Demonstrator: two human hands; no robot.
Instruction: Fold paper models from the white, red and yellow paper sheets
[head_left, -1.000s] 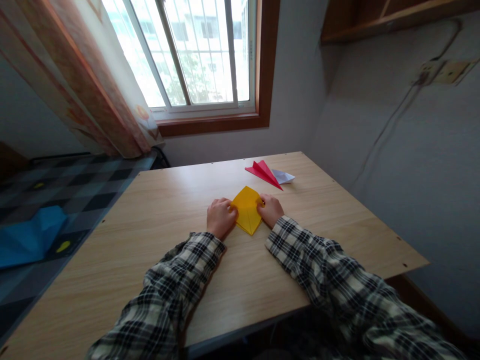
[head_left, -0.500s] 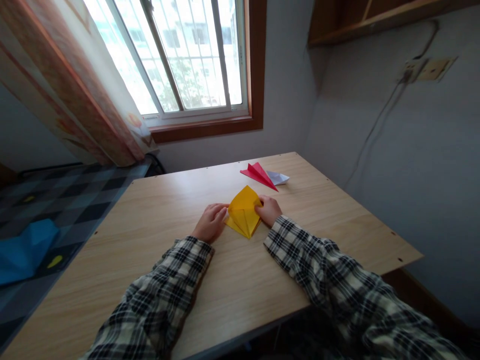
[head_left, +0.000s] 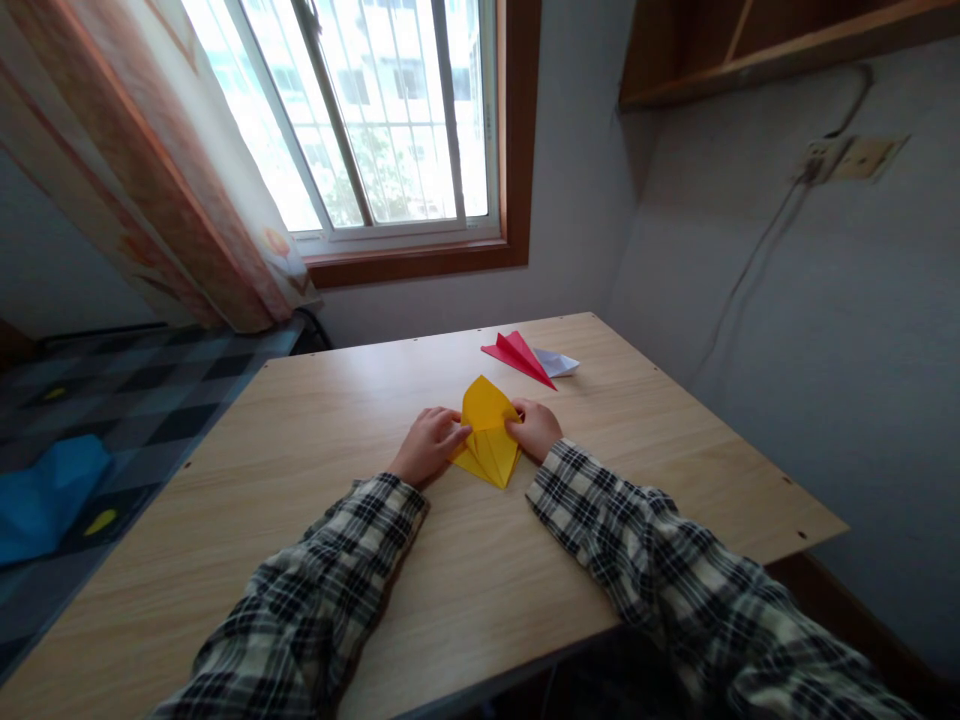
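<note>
Wide wooden table [head_left: 315, 470] under a barred window [head_left: 390, 110], patterned curtain [head_left: 150, 170] hanging at the left, checked floor beyond the table's left edge with a blue cloth-like shape [head_left: 41, 495] lying on it. Plaid sleeves reaching in from the near edge toward the table's middle. There, a partly folded yellow origami paper [head_left: 489, 432], pointed at both far and near ends, lying between the two hands. Left hand [head_left: 426, 445] at the paper's left side, fingertips pressing the left flap in toward the centre line. Right hand [head_left: 534, 428] at the right side, fingers curled and pinching the right flap at its edge. Farther back and apart, a finished red paper plane [head_left: 519, 356] touching a smaller white folded paper [head_left: 556, 362] just to its right. Likely risks: uneven pressure from the two sides pushing the flaps past the centre crease, giving a lopsided fold; the sheet sliding on the smooth tabletop and losing alignment; too hard a pinch on the right adding a stray crease or a small tear at the tip.
</note>
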